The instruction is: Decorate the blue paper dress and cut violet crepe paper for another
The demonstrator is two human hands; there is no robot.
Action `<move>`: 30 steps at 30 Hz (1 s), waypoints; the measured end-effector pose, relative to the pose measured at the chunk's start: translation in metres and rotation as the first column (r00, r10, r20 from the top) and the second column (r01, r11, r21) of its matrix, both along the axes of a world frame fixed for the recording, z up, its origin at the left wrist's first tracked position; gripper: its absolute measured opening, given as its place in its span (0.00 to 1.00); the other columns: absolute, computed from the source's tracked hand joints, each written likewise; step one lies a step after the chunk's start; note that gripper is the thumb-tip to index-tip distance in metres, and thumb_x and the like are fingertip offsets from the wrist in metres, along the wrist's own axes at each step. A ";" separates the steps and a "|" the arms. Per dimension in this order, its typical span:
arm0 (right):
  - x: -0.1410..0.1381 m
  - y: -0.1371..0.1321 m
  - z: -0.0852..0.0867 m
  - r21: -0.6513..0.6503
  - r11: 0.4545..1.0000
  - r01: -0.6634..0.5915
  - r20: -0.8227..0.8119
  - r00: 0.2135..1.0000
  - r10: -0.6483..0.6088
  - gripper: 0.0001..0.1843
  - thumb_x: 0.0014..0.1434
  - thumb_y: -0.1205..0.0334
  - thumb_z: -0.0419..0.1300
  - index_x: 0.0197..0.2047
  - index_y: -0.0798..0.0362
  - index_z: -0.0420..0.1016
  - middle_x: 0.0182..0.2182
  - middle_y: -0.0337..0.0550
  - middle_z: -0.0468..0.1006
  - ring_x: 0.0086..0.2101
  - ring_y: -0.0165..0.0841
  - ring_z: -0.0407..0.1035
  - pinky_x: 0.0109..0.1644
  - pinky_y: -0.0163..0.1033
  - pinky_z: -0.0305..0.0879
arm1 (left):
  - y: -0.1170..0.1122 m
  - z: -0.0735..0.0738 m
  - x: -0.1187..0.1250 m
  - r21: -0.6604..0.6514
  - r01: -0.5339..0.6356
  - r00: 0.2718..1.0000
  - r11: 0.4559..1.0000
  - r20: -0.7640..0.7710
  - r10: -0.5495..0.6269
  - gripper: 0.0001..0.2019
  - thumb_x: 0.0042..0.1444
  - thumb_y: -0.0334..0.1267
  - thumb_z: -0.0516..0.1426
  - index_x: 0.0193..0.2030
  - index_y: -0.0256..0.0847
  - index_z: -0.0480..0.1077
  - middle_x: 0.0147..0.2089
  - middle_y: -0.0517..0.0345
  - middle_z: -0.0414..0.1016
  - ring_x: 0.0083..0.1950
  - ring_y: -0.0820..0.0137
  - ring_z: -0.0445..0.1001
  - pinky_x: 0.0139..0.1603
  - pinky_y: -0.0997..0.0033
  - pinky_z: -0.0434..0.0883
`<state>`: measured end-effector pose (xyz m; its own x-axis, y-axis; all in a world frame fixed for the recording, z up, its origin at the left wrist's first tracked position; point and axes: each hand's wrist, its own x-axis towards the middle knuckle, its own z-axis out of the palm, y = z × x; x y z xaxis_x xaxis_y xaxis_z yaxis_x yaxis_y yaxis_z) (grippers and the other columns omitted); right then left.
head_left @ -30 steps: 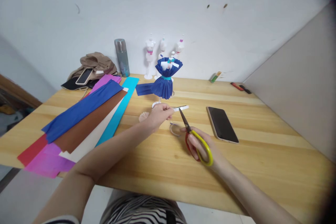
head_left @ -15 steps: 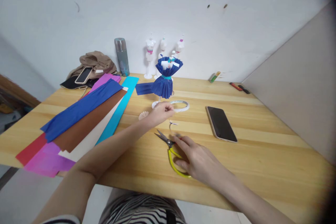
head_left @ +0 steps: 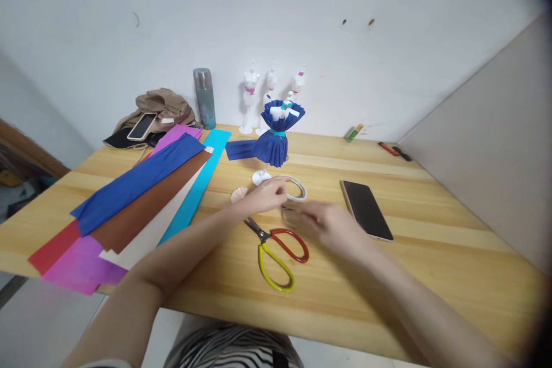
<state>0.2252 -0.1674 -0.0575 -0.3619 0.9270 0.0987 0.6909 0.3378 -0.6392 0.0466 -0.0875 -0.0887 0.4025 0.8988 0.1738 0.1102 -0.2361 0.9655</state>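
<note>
My left hand (head_left: 272,193) is closed at the left edge of a roll of white tape (head_left: 303,191), its fingers overlapping the ring. Close by on the right, my right hand (head_left: 334,225) is blurred by motion, its fingertips pinched at a thin strip of tape (head_left: 286,207). Below both hands lie scissors (head_left: 263,236), blades slightly apart, with one red and one yellow handle; neither hand touches them. Behind the left hand stands a small white mannequin (head_left: 261,177) in a pleated blue paper dress (head_left: 271,148). A pleated cream paper fan (head_left: 238,194) lies beside the left wrist.
Coloured paper sheets (head_left: 142,184) spread over the table's left side. A phone (head_left: 367,210) lies to the right. At the back stand a flask (head_left: 204,99) and several white mannequins (head_left: 250,100). A glue stick (head_left: 355,133) lies near the wall, a cap (head_left: 125,137) at back left.
My right hand has let go of the scissors, which now lie flat, and moved up toward the tape. My left hand has moved slightly onto the roll's edge.
</note>
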 end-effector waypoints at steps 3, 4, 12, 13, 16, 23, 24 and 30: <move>0.026 0.045 -0.010 0.149 0.989 -0.004 0.096 0.995 -0.011 0.13 0.56 0.67 0.60 0.42 0.49 0.84 0.37 0.46 0.85 0.37 0.41 0.76 0.43 0.43 0.67 | 0.002 -0.007 0.000 0.048 0.035 0.997 0.998 -0.067 -0.032 0.13 0.49 0.23 0.56 0.19 0.41 0.63 0.28 0.59 0.69 0.31 0.70 0.68 0.38 0.68 0.67; 0.033 0.058 -0.015 0.144 0.989 -0.027 0.106 0.994 0.011 0.14 0.56 0.68 0.59 0.42 0.50 0.84 0.35 0.45 0.84 0.35 0.39 0.75 0.43 0.42 0.67 | 0.003 -0.010 0.000 0.057 0.035 0.997 0.998 -0.072 -0.031 0.13 0.50 0.24 0.56 0.19 0.41 0.63 0.27 0.59 0.69 0.31 0.70 0.68 0.37 0.69 0.67; 0.050 0.085 -0.035 0.100 0.989 0.107 0.025 0.994 -0.110 0.13 0.52 0.73 0.59 0.34 0.52 0.84 0.29 0.45 0.82 0.31 0.35 0.72 0.39 0.39 0.65 | 0.000 0.014 -0.013 -0.183 0.067 0.966 0.981 -0.234 -0.110 0.03 0.54 0.35 0.57 0.30 0.40 0.69 0.19 0.64 0.67 0.22 0.73 0.69 0.24 0.76 0.60; 0.048 0.083 -0.034 0.081 0.987 0.137 -0.015 0.991 -0.136 0.12 0.52 0.72 0.60 0.35 0.52 0.84 0.31 0.45 0.83 0.32 0.36 0.73 0.40 0.41 0.66 | -0.002 0.022 -0.014 -0.216 0.097 0.967 0.972 -0.211 -0.143 0.04 0.54 0.37 0.58 0.31 0.40 0.69 0.18 0.65 0.66 0.21 0.74 0.67 0.23 0.77 0.59; 0.039 0.077 -0.023 0.027 0.978 0.206 -0.210 0.958 -0.196 0.09 0.56 0.61 0.62 0.38 0.51 0.83 0.36 0.47 0.85 0.36 0.39 0.76 0.44 0.45 0.70 | -0.012 0.044 -0.013 -0.256 0.173 0.985 0.951 0.057 -0.164 0.08 0.54 0.41 0.59 0.30 0.39 0.68 0.19 0.66 0.65 0.20 0.78 0.62 0.22 0.78 0.56; 0.004 0.059 0.040 -0.015 0.990 0.138 -0.608 0.785 -0.118 0.13 0.50 0.49 0.72 0.36 0.46 0.82 0.30 0.41 0.82 0.33 0.37 0.74 0.40 0.45 0.72 | -0.026 0.068 -0.002 -0.192 0.017 0.924 0.981 0.378 0.058 0.09 0.55 0.41 0.60 0.32 0.40 0.64 0.26 0.65 0.68 0.20 0.82 0.57 0.21 0.77 0.51; 0.000 0.056 0.048 0.002 0.992 0.122 -0.604 0.791 -0.097 0.12 0.50 0.50 0.72 0.35 0.47 0.82 0.31 0.41 0.81 0.33 0.37 0.74 0.40 0.45 0.71 | -0.026 0.068 -0.002 -0.190 0.005 0.920 0.982 0.386 0.070 0.09 0.55 0.40 0.60 0.32 0.40 0.65 0.26 0.66 0.67 0.20 0.82 0.56 0.21 0.77 0.51; -0.017 0.055 0.063 0.094 0.986 0.140 -0.579 0.813 -0.060 0.12 0.50 0.50 0.72 0.32 0.47 0.80 0.28 0.42 0.80 0.31 0.37 0.72 0.38 0.45 0.70 | -0.022 0.067 -0.004 -0.155 -0.028 0.916 0.988 0.392 0.087 0.09 0.56 0.41 0.60 0.32 0.40 0.66 0.24 0.68 0.64 0.21 0.81 0.57 0.25 0.75 0.57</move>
